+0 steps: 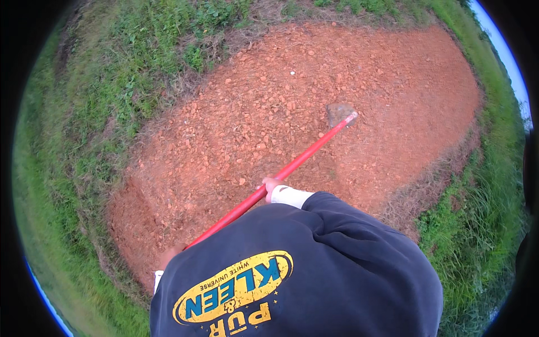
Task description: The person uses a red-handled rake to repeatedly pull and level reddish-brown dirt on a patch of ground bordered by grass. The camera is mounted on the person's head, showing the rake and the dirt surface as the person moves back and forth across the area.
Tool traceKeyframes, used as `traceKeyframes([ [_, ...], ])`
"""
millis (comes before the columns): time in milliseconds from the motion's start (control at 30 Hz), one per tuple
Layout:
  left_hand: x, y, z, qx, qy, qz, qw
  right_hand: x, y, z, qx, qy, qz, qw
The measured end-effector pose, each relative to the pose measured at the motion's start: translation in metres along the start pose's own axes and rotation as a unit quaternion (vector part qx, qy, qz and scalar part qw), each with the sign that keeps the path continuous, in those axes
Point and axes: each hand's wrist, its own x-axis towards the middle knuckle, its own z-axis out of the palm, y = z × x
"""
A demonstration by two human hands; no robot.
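A hoe with a red handle runs slantwise from lower left to upper right. Its dirty metal blade is at the far end, over or on the reddish soil; whether it touches cannot be told. My right hand, with a white cuff at the wrist, grips the handle around its middle. Near the handle's lower end is my left hand, closed on it and partly hidden by the dark printed sweatshirt.
Loose clods cover much of the soil, and a small white object lies among them. Green weeds border the patch at upper left, with dry grass and taller green grass at right.
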Motion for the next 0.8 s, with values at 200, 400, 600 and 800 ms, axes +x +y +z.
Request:
traceKeyframes([
  [200,0.060,0.052,0.045,-0.036,0.027,0.005,0.999,-0.001,-0.094,-0.033,0.036,0.037,-0.126,0.991],
  [400,0.073,0.095,0.039,-0.037,-0.025,0.061,0.997,-0.005,-0.138,-0.043,-0.004,0.063,-0.181,0.981],
  [600,0.016,0.088,-0.028,0.027,-0.102,-0.097,0.990,0.082,-0.021,-0.015,-0.055,-0.010,-0.098,0.994],
  [800,-0.017,0.044,-0.025,0.024,-0.032,-0.109,0.993,0.028,0.019,0.016,-0.144,-0.048,-0.009,0.988],
])
